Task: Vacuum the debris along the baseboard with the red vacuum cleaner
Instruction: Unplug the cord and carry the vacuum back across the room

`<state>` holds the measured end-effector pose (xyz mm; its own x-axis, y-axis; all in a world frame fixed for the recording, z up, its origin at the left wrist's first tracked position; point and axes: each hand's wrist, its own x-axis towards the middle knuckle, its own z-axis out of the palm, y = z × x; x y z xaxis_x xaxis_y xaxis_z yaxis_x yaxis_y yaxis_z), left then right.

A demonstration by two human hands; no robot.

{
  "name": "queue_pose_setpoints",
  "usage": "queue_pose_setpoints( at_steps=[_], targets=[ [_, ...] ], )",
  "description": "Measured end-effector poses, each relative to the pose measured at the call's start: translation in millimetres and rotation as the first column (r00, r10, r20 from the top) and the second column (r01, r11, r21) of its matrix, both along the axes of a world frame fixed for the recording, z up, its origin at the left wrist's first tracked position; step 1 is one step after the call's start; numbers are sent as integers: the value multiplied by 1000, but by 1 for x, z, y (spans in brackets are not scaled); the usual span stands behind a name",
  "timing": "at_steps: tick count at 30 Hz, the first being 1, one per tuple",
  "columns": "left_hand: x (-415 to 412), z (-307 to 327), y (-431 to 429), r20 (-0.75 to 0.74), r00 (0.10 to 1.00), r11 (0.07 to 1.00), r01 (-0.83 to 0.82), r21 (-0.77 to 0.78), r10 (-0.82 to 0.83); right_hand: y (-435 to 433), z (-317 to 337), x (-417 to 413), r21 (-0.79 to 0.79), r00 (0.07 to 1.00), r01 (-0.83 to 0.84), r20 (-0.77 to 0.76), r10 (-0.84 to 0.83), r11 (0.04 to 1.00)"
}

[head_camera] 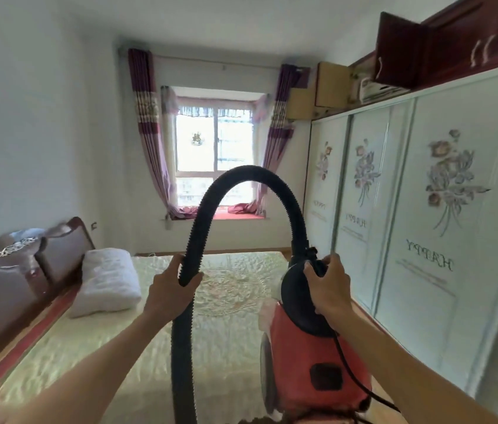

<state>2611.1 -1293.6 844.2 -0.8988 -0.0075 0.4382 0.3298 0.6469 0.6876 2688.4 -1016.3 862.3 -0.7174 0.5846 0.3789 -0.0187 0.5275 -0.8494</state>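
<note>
Gripping the black hose, the left hand has fingers and thumb curled round the ribbed tube. The hose arches from the top of the red vacuum cleaner, passes through that hand and runs down past the lower edge of the view. The right hand clasps the cleaner's black cap, fingers curled over its upper rim. The cleaner stands upright in the foreground, between the bed and the flowered wardrobe doors; what supports it cannot be told. A black cable trails down its red side. A white pillow lies against the headboard. Beyond the bed, a baseboard runs under the curtained window.
</note>
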Motion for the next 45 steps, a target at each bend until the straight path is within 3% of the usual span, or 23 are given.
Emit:
queue_pose_setpoints(
  at_steps=[9,20,45],
  targets=[
    [-62,4,95,-22,964,963,266,37,-266,71,26,7,57,970,242,-3,-242,969],
    [-103,-2,217,-48,901,900,432,52,-430,164,29,-7,3,933,360,-29,-360,933],
    [-295,-21,504,-1,914,913,405,54,-405,452,-1,-209,-37,945,325,-13,-325,945]
  ],
)
